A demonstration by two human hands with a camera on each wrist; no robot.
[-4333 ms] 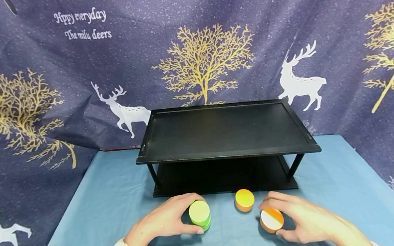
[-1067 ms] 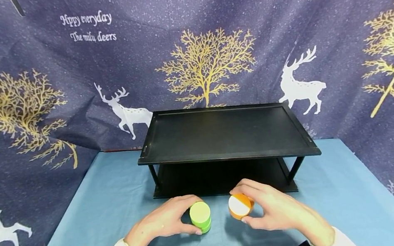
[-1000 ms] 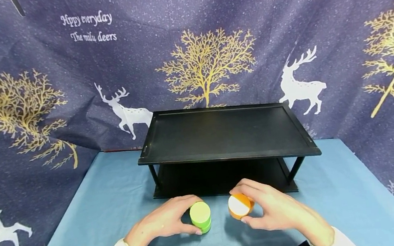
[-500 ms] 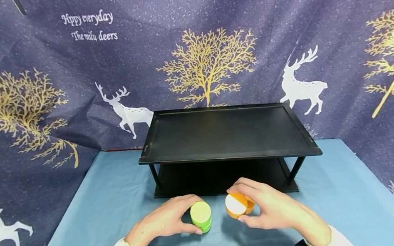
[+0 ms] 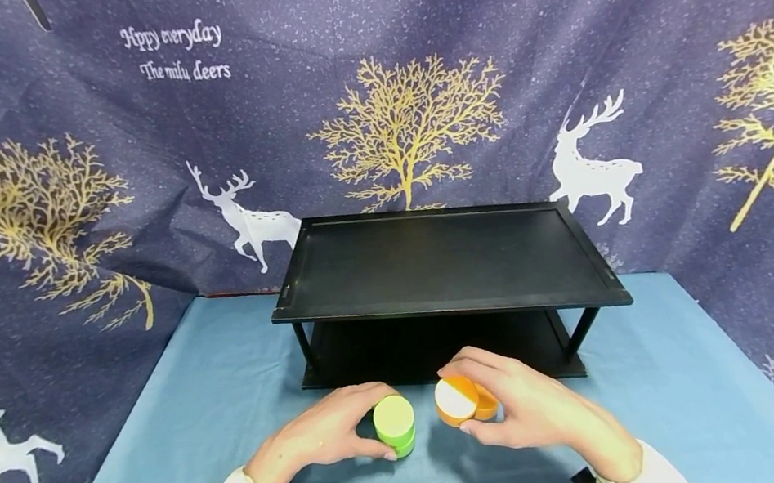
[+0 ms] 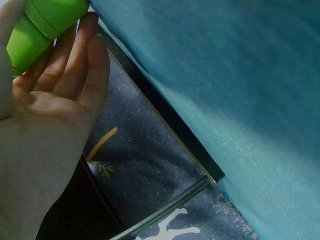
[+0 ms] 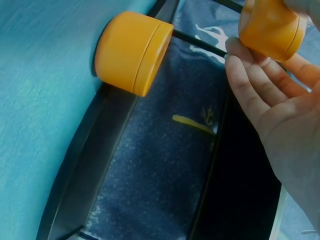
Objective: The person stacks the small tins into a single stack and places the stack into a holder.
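My left hand point(image 5: 335, 429) is curled round a stack of green round jars point(image 5: 393, 418) in front of the black shelf. In the left wrist view the green jars point(image 6: 52, 17) sit at the upper left, at the blue cloth. With thumb and fingers my right hand point(image 5: 529, 403) grips an orange round jar point(image 5: 456, 401), held above the cloth; glare whitens part of its lid. A second orange jar point(image 5: 486, 402) is partly hidden behind it. In the right wrist view the held orange jar point(image 7: 272, 30) is at the upper right, apart from the standing orange jar point(image 7: 132, 52).
A black two-tier shelf point(image 5: 435, 264) stands across the back of the table, just beyond both hands. Blue cloth point(image 5: 240, 361) covers the table. Behind hangs a dark blue curtain point(image 5: 355, 15) printed with deer and trees.
Over about four seconds my right hand has lifted its orange jar and carried it left past the other orange jar, still inching left lately. My left hand stays put on the green jars.
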